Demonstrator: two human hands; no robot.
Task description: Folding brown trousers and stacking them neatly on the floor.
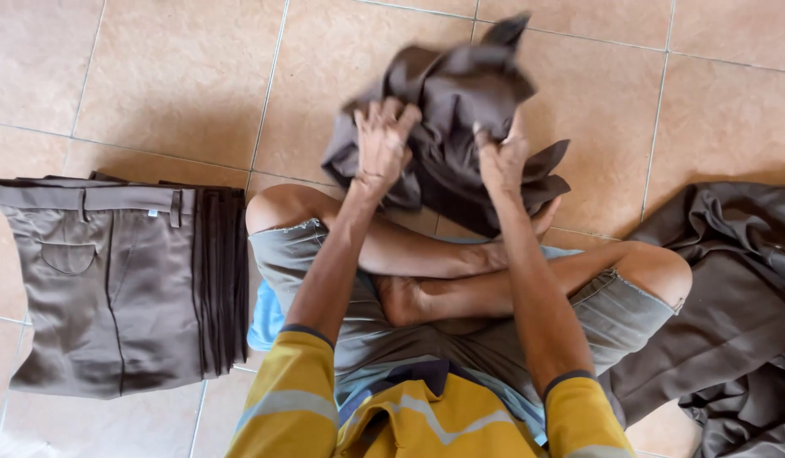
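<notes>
Brown cloth, a crumpled garment (460, 110), hangs bunched above the tiled floor (180, 85), just beyond the crossed bare legs of a seated person in a yellow shirt. It is too rumpled to show a clear long axis; one corner sticks up away from the person and loose flaps droop on the right side. The left hand (382, 140) has its grip closed on the garment's left edge, fingers curled into the fabric. The right hand (503, 157) pinches the cloth near the garment's middle, grip narrow and holding fabric. Left of the garment, well apart, a neat stack of folded brown trousers (121, 284) lies on the floor, waistband away from the person, a small pale label on it. Right of the garment, a loose heap of dark brown cloth (732, 314) lies on the floor.
</notes>
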